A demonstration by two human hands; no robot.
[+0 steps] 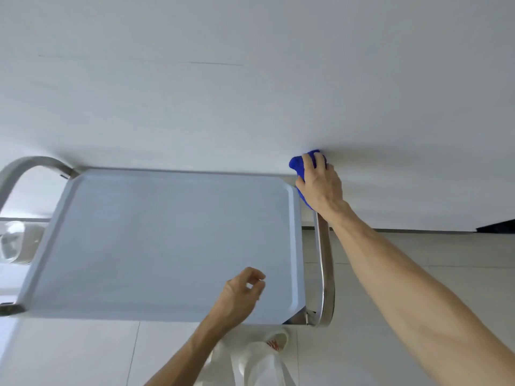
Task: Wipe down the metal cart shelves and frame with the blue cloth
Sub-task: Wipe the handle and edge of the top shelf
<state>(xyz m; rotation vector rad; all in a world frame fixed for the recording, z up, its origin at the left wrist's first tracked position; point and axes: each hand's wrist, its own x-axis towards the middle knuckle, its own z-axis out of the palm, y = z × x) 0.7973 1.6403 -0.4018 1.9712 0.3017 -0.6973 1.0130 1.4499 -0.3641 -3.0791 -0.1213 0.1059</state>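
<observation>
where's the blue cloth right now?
Head view, right of centre: the blue cloth is gripped in the right hand at the far right corner of the cart's top shelf, against the wall.

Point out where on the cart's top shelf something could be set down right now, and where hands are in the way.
The grey metal top shelf is bare from its left rim across the middle. The near-right part lies under the empty left hand. The far-right corner is crowded: the right hand grips the blue cloth on the curved steel frame rail.
</observation>
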